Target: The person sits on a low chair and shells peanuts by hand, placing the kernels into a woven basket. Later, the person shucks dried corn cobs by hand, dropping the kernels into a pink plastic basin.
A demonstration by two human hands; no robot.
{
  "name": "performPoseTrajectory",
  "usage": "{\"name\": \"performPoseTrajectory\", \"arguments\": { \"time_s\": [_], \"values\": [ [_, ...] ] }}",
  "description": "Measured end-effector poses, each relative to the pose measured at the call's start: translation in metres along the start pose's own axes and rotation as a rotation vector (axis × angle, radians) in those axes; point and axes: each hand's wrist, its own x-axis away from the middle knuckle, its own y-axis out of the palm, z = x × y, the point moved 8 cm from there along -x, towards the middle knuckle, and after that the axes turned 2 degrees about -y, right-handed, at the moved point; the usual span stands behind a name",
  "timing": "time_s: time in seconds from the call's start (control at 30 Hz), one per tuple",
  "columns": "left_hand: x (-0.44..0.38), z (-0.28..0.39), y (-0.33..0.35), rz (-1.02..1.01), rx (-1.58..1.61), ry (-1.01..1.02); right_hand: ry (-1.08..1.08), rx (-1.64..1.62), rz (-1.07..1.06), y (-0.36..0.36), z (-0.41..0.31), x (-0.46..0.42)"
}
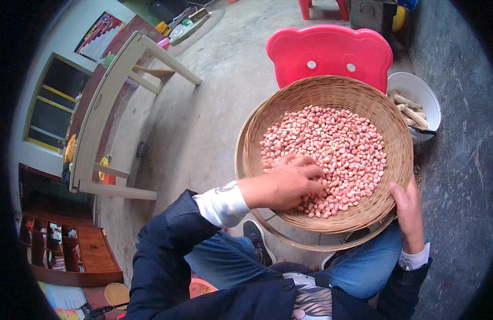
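Note:
A round woven wicker basket (330, 89) holds a wide layer of shelled pink-skinned peanuts (346, 152). My left hand (290, 182) reaches over its near left side, with slightly blurred fingers bent down among the nuts. Whether any nuts are between those fingers is hidden. On the right, my right hand (409, 212) grips the basket's rim, thumb on the inner side and the other fingers mostly hidden outside. Beneath the basket is a wider round sieve with a thin wooden rim (324, 248), jutting out at the left and below, above my knees.
Behind the basket stands a red plastic chair (330, 48). A white bucket (430, 100) of corn cobs (410, 112) is at the right, by the grey wall (462, 168). A pale wooden table (106, 92) and a brown cabinet (90, 252) stand left.

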Motion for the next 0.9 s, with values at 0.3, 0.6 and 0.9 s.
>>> {"name": "performPoseTrajectory", "arguments": {
  "time_s": [0.3, 0.6, 0.9],
  "values": [
    [0.083, -0.071, -0.077, 0.538, 0.049, -0.446, 0.013, -0.063, 0.029, -0.002, 0.008, 0.001],
    [0.146, -0.145, 0.002, 0.705, 1.111, -0.956, 0.047, 0.572, 0.525, -0.093, -0.017, -0.032],
    [0.141, -0.161, 0.061, 0.703, 1.568, -0.895, 0.349, -0.278, -0.052, -0.054, 0.054, -0.112]
  ]
}}
